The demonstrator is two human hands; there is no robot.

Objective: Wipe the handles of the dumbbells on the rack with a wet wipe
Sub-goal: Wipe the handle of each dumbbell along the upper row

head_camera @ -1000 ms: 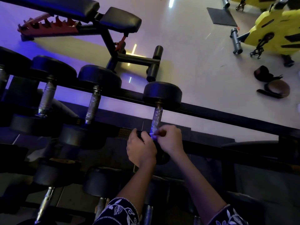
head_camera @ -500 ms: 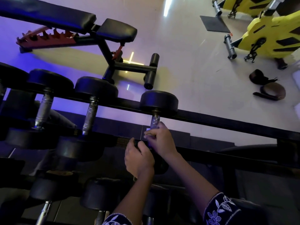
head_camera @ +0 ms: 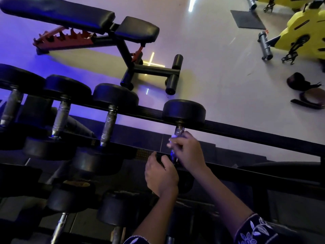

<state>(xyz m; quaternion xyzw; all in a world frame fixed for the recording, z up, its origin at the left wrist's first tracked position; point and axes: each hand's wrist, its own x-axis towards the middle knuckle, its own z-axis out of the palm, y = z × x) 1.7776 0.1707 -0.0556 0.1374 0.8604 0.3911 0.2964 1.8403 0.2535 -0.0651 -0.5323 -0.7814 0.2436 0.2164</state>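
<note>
Two dark sleeves [head_camera: 255, 229] with pale floral stitching are cut off by the bottom edge. The left hand [head_camera: 161, 175] curls over the near head of a dumbbell [head_camera: 183, 110] lying across the rack [head_camera: 246, 136]. That head is almost wholly hidden under the hand and lost in shadow. Just beyond, the right hand [head_camera: 188, 150] pinches a wipe [head_camera: 172, 139] round the handle [head_camera: 179, 129], fingers and thumb closed on it. Only a pale crumple of the wipe shows at the fingertips. Only the handle's top stub is bare, just under the far head. The hands sit close together; whether they touch is hard to tell.

The lower dumbbells [head_camera: 117, 208] sit in deep shadow, some handles cut by the bottom edge. A yellowish label [head_camera: 76, 183] on one head is too dim to read. On the top tier to the left lie the other dumbbells [head_camera: 109, 125], steel handles glinting violet, the leftmost cut off by the edge.

Beyond the rack, on the pale floor [head_camera: 211, 67], stands a black bench [head_camera: 88, 16] with a red toothed bracket [head_camera: 65, 37]. Farther right lie dark straps [head_camera: 306, 92], too blurred to identify. A yellow machine [head_camera: 306, 30] is cropped by the right edge, with a dark mat [head_camera: 246, 19] near the top.
</note>
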